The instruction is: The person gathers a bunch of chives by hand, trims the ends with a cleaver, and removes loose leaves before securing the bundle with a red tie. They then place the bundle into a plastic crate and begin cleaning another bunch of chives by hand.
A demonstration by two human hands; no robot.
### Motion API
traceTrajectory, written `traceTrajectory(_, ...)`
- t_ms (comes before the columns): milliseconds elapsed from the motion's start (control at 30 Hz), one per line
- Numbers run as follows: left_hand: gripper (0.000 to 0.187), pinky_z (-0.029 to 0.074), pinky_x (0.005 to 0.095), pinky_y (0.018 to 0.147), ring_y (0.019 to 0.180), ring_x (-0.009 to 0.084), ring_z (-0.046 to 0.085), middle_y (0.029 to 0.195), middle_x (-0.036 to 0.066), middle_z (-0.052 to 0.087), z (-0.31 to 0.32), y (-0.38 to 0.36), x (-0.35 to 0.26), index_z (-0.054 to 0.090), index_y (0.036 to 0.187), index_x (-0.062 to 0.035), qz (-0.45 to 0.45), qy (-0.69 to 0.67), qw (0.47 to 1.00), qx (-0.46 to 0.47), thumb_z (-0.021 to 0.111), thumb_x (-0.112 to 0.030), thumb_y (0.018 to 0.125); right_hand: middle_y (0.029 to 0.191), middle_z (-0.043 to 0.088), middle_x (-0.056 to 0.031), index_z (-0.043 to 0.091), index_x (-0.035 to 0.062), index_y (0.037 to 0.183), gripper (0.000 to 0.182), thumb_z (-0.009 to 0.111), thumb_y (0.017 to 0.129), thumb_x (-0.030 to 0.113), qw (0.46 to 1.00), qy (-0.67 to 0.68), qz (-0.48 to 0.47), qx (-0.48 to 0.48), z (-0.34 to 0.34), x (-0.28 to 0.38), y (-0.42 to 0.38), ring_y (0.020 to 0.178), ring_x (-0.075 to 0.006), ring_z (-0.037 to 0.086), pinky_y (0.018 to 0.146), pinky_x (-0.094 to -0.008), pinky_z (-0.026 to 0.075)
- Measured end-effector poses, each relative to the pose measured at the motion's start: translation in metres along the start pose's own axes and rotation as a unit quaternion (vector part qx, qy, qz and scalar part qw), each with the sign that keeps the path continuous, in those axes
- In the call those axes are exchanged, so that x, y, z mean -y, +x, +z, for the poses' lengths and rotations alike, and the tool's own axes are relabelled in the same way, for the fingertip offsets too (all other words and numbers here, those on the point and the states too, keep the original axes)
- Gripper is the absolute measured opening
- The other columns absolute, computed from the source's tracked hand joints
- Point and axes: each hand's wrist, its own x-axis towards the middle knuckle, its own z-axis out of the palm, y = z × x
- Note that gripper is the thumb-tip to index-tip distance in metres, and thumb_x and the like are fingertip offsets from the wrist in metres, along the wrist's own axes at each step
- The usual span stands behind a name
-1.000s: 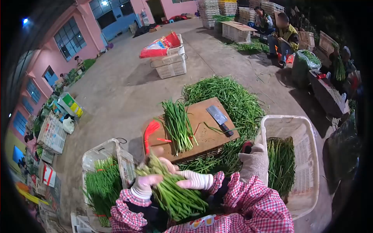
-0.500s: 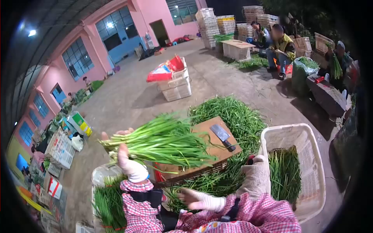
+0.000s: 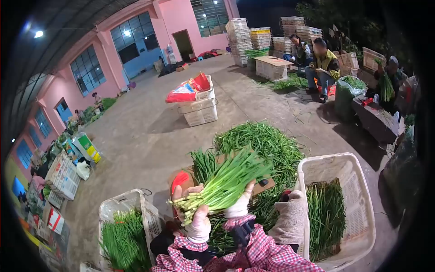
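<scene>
A bunch of green chives (image 3: 231,183) is held slanting in front of me, pale stem ends to the left and leaves to the upper right. My left hand (image 3: 197,220), its wrist wrapped in white, grips the stem ends. Against the lower side of the leaves is my right hand (image 3: 244,197), closed round the bunch; some of its fingers are hidden. Below lies a brown board (image 3: 266,187), with the knife's dark handle (image 3: 263,182) showing and its blade covered by leaves. Another clump of chives (image 3: 203,165) rests behind the held bunch.
Loose chives (image 3: 263,143) are heaped beyond the board. White crates with chives stand left (image 3: 144,206) and right (image 3: 362,181) of me. Farther off are a crate with a red sack (image 3: 201,113), stacked crates (image 3: 239,41) and a seated person (image 3: 324,68).
My left hand has brought the chives right and down, over the knife. My right hand, open and apart before, has come up and taken hold of the bunch.
</scene>
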Motion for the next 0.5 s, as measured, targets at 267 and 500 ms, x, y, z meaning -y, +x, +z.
traceTrajectory(267,0.097,0.033,0.0392,0.106,0.129,0.0295,0.039,0.145,0.019,0.032,-0.071,-0.009,-0.006,0.011,0.149,-0.0081,-0.051,0.123,0.961,0.241,0.076,-0.016,0.077,0.110,0.064,-0.0101,0.059,0.0081,0.115,0.043,0.055,0.088,0.042,0.993,-0.107,-0.007,-0.051,-0.012,0.035,0.036,0.097,-0.0271,0.062,0.086,-0.0447,0.052)
traceTrajectory(500,0.072,0.037,0.0315,0.102,0.125,0.0199,0.044,0.139,0.011,0.043,-0.196,0.082,-0.040,0.028,0.144,-0.0012,-0.421,0.207,0.813,0.345,0.063,-0.011,0.082,0.104,0.066,-0.0092,0.062,0.0079,0.112,0.047,0.062,0.083,0.046,0.951,-0.276,0.142,-0.005,0.026,0.030,0.102,0.093,-0.0249,0.063,0.085,-0.0389,0.053)
